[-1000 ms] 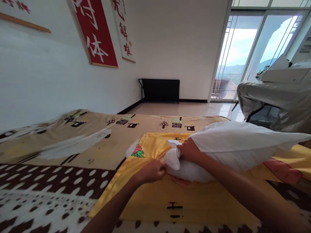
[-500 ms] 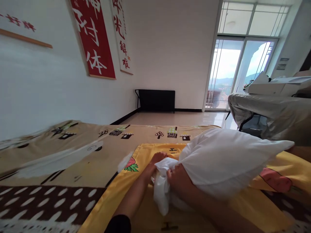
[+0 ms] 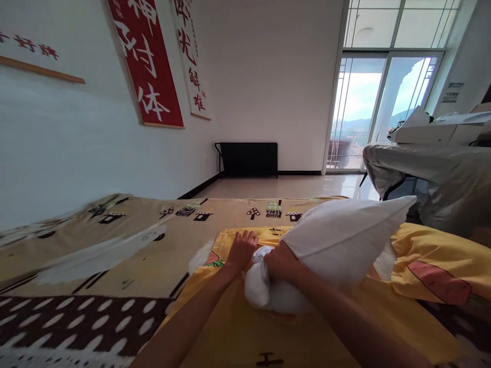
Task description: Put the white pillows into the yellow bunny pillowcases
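A white pillow (image 3: pixel 337 240) leans over a yellow printed cover (image 3: pixel 226 327), its pointed corner up at the right. My right hand (image 3: pixel 282 260) is closed around the pillow's near left end, where the white fabric bunches up. Just left of it, my left hand (image 3: pixel 243 249) has its fingers curled down onto the yellow cover, beside the bunched white end. The left fingertips are hidden under the knuckles. Part of the yellow cover (image 3: pixel 433 255), with a red print, lies rumpled to the right of the pillow.
Beneath everything spreads a beige and brown patterned blanket (image 3: pixel 138 276). A table under plastic sheeting (image 3: pixel 429 163) stands at the right, with boxes on it. A black folded frame (image 3: pixel 249 159) rests against the far wall, left of the glass door (image 3: pixel 356 112).
The pillow's pointed corner has swung left, away from the right edge. Its loose near end is drawn up into a rounder bunch. My left hand has shifted slightly left.
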